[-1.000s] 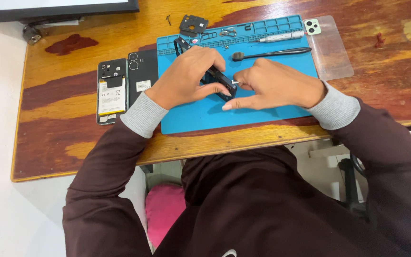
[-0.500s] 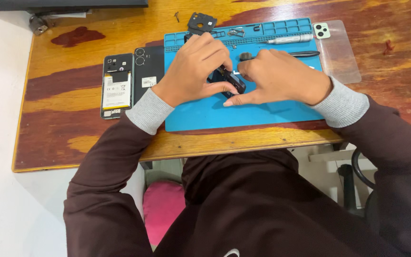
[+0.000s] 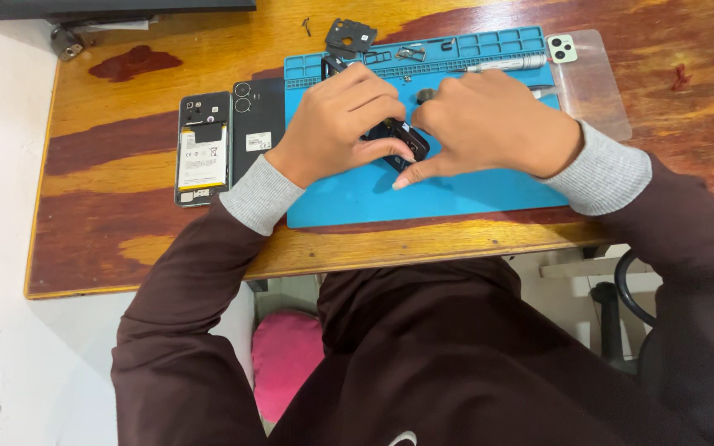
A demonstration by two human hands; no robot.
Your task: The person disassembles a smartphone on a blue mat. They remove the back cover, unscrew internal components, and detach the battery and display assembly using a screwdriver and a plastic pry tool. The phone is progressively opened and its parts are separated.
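Note:
My left hand (image 3: pixel 342 124) and my right hand (image 3: pixel 489 124) meet over a blue work mat (image 3: pixel 456 194). Between them lies a small black phone part (image 3: pixel 402 142), gripped by the fingers of both hands; most of it is hidden. The left fingers curl over its top edge. The right thumb stretches along the mat just below it. A grey screwdriver (image 3: pixel 506 63) lies on the mat behind my right hand.
An opened phone with its battery showing (image 3: pixel 202 149) and a black back cover (image 3: pixel 257 124) lie left of the mat. A black bracket (image 3: pixel 350 35) sits behind it, a clear phone case (image 3: pixel 592 78) to the right. The wooden table (image 3: pixel 126 239) ends near my body.
Both hands have stayed on the black part. The right thumb now stretches flat along the mat, and the view has shifted a little.

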